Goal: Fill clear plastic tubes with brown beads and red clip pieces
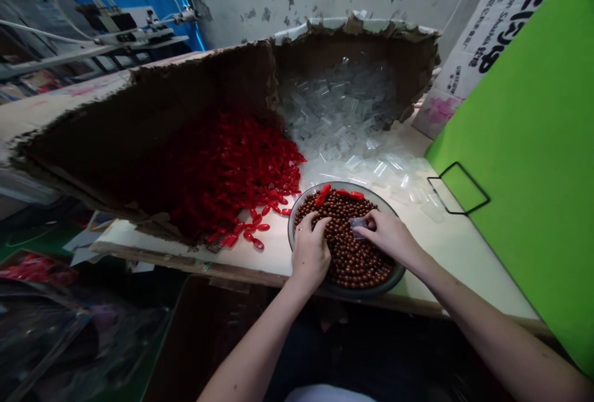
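Observation:
A round grey bowl (401, 273) full of brown beads (350, 260) sits at the table's front edge. Over the bowl's left side is my left hand (312, 247), its thumb and forefinger curved and apart at the beads. Nothing shows between them, though some fingertips are hidden. On the right, my right hand (387, 235) pinches a small clear plastic case (358, 227) just above the beads. Several red plastic pieces (323, 195) lie on the beads near the bowl's far rim.
A torn cardboard box (271, 74) behind the bowl spills a red heap (232, 161) on the left and clear plastic pieces (343, 117) on the right. A green panel (524, 173) with a black wire handle (464, 188) stands at the right.

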The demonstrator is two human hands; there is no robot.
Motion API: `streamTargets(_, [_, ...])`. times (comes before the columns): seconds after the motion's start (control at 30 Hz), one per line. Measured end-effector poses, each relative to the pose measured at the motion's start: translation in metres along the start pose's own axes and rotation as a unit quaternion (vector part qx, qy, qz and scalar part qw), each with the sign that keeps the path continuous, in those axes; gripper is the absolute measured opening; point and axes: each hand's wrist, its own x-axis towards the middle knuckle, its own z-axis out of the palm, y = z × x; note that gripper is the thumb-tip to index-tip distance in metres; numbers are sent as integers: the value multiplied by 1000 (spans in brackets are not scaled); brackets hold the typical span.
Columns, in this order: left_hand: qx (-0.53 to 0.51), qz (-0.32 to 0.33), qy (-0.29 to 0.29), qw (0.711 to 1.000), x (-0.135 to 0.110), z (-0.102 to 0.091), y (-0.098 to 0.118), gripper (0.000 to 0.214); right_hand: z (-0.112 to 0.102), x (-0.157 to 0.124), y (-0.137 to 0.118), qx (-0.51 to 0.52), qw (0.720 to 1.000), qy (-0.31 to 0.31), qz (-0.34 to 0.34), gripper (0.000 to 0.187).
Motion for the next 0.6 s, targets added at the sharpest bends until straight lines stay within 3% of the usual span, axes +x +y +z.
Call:
streamTargets(0.1, [-7,-2,9,1000,-1,0,0,44,4,3,-10,-11,1000,-14,-22,22])
streamTargets(0.2, [-25,-8,19,999,-2,0,-1,44,-3,9,-9,-6,995,-18,-101,14])
streamTargets(0.37, [-47,-13,35,998,-4,2,-3,44,-21,21,1,-141,971,42,-189,12])
streamTargets(0.47, [-50,-14,37,998,-4,2,-2,43,-13,23,-7,-193,942,34,-271,14])
streamTargets(0.6, [-43,-21,28,998,-3,1,-1,43,12,18,-26,-142,919,-21,-366,16])
